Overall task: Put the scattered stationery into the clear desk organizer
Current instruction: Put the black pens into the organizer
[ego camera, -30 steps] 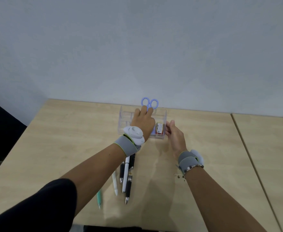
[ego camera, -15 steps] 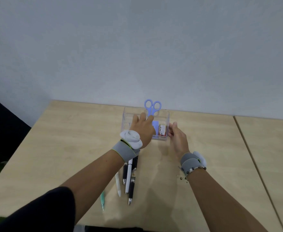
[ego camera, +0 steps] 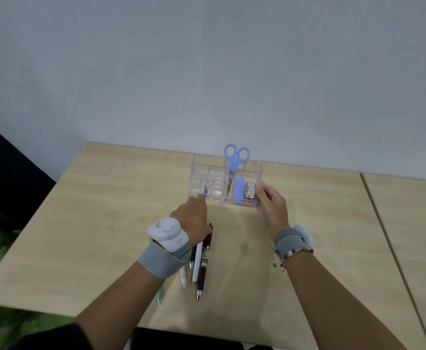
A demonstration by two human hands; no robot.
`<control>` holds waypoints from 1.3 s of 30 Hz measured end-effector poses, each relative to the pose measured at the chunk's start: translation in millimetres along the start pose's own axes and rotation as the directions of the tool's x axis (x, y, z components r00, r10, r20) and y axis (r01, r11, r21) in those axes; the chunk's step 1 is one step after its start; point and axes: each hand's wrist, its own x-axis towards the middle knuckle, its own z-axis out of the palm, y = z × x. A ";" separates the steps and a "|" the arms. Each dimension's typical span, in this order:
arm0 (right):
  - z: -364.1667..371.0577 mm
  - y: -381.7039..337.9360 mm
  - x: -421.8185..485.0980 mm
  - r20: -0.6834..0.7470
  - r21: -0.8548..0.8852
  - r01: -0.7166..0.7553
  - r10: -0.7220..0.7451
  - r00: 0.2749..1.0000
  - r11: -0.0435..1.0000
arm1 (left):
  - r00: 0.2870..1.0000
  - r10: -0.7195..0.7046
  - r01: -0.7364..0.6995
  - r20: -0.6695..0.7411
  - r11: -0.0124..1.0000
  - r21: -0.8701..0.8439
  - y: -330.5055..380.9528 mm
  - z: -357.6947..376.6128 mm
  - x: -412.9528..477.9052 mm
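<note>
A clear desk organizer (ego camera: 208,173) stands on the far middle part of the wooden table (ego camera: 106,210), close to the grey wall (ego camera: 207,59). In it a pair of blue scissors (ego camera: 234,162) stands upright with the handles on top, in a compartment near the centre. To the right of the scissors, in the near right compartment, there is a light blue eraser (ego camera: 239,190) and just beside it a small red box (ego camera: 249,191) (its label is too small to read).

The right hand (ego camera: 270,205) holds the near right corner of the organizer, the fingers closed against its wall. The left hand (ego camera: 194,218) is over the table just before the near left edge of the organizer; its fingers point to the organizer and I cannot tell if they hold something.

Under the left wrist several pens lie close together on the table, pointing to the near side: a black pen (ego camera: 202,269), a white pen (ego camera: 196,263), a second white pen (ego camera: 183,279) and, farther left and partly hidden by the forearm, a green pen (ego camera: 159,296). Both wrists carry grey bands (ego camera: 164,258) with white devices.
</note>
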 end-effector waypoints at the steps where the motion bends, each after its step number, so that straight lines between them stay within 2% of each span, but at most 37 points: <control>1: 0.3 0.1 -0.1 0.000 -0.006 0.006 -0.006 1.000 1.000 | 0.999 -0.021 0.021 0.030 1.000 0.019 -3.9 0.7 -1.9; 6: 0.6 -0.8 -0.2 -0.014 -0.003 0.007 -0.007 1.000 1.000 | 0.997 -0.059 0.056 0.042 0.996 0.065 -13.5 12.1 -4.5; 14: 1.4 -0.5 1.5 -0.015 0.017 -0.002 0.002 1.000 1.000 | 0.997 -0.002 0.008 0.075 0.997 -0.070 -4.0 17.9 -5.9; 20: 0.1 0.7 2.4 -0.011 0.011 0.011 -0.011 1.000 1.000 | 0.997 -0.056 0.054 0.048 0.997 0.050 13.1 30.2 -13.4; 28: -1.0 -0.5 2.3 -0.010 0.025 0.004 -0.004 1.000 1.000 | 0.983 -0.181 0.181 0.000 0.982 -0.061 33.1 48.5 -6.4; 33: -1.6 0.3 1.8 -0.001 0.023 0.012 -0.012 1.000 1.000 | 0.992 -0.120 0.125 0.046 0.983 -0.132 36.0 20.8 -0.6; 39: -1.6 -1.6 2.3 0.018 0.045 0.010 -0.011 1.000 0.999 | 0.994 -0.044 0.023 -0.097 0.977 -0.212 49.2 -40.2 8.9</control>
